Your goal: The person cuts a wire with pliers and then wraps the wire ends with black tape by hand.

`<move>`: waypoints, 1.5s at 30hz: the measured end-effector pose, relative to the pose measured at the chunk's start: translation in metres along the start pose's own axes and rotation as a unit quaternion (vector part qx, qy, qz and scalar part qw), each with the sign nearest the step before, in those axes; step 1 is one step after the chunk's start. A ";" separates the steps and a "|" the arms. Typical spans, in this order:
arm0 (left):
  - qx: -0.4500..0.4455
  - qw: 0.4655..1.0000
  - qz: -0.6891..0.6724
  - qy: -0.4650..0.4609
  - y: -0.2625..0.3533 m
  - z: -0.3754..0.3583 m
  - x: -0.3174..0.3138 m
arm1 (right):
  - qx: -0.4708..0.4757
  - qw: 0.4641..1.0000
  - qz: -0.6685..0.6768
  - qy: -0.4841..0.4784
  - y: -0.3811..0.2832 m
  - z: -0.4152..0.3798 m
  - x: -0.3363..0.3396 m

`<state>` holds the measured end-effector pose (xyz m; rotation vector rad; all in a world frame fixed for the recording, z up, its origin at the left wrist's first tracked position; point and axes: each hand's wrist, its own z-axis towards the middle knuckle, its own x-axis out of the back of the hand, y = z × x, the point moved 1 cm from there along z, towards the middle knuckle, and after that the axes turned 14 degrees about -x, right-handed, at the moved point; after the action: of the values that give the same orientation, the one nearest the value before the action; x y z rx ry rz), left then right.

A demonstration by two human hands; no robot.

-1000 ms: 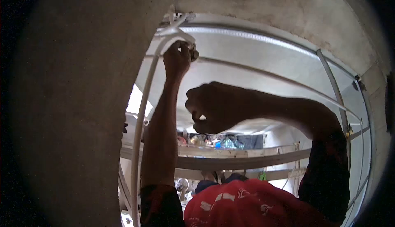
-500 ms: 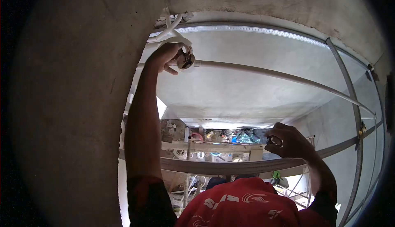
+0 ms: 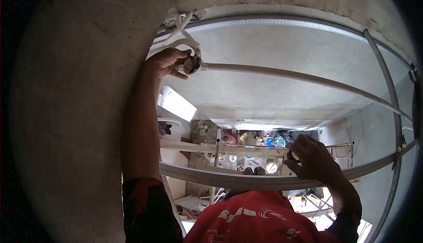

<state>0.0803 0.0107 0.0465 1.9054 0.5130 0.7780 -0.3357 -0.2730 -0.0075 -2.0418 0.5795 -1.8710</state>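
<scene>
My left hand (image 3: 169, 62) is raised up at the left, its fingers closed around the side of a round white conduit junction box (image 3: 192, 65). The opening of the box faces me. A long white conduit (image 3: 282, 72) runs out of it to the right, and bent white conduits (image 3: 186, 41) meet it from above. Lower down on the right, my right hand (image 3: 315, 161) curls its fingers and thumb about a small dark round piece (image 3: 292, 155). Its exact kind is too small to tell.
A curved metal channel (image 3: 246, 180) crosses in front of my red shirt. Another metal rail (image 3: 273, 22) follows the top of the wall. A metal strut (image 3: 390, 84) stands at the right. Rough concrete (image 3: 79, 111) fills the left. Scaffolding (image 3: 218, 148) and scattered items lie far below.
My view has shifted, showing more of the floor below at the left. My left hand stays on the junction box. The fingers of my right hand have turned slightly around the dark piece.
</scene>
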 end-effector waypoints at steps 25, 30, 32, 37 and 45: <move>-0.008 0.990 0.099 -0.102 0.012 -0.003 -0.009 | 0.026 0.997 -0.041 0.064 -0.003 -0.005 0.002; -0.034 0.971 0.233 -0.029 0.002 -0.002 -0.020 | 0.028 0.996 -0.045 0.065 -0.004 -0.007 0.004; -0.045 0.964 0.259 -0.029 0.003 -0.003 -0.025 | 0.029 0.997 -0.050 0.060 -0.003 -0.007 0.003; -0.078 0.907 0.414 0.002 0.012 -0.011 -0.044 | 0.034 0.996 -0.042 0.067 -0.005 -0.007 0.005; -0.029 0.986 0.159 -0.037 0.013 -0.007 -0.024 | 0.051 0.995 -0.057 0.062 -0.004 -0.007 0.007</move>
<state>0.0588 -0.0063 0.0532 1.9782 0.1394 0.9116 -0.3420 -0.2728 0.0015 -1.9412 0.3956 -2.0585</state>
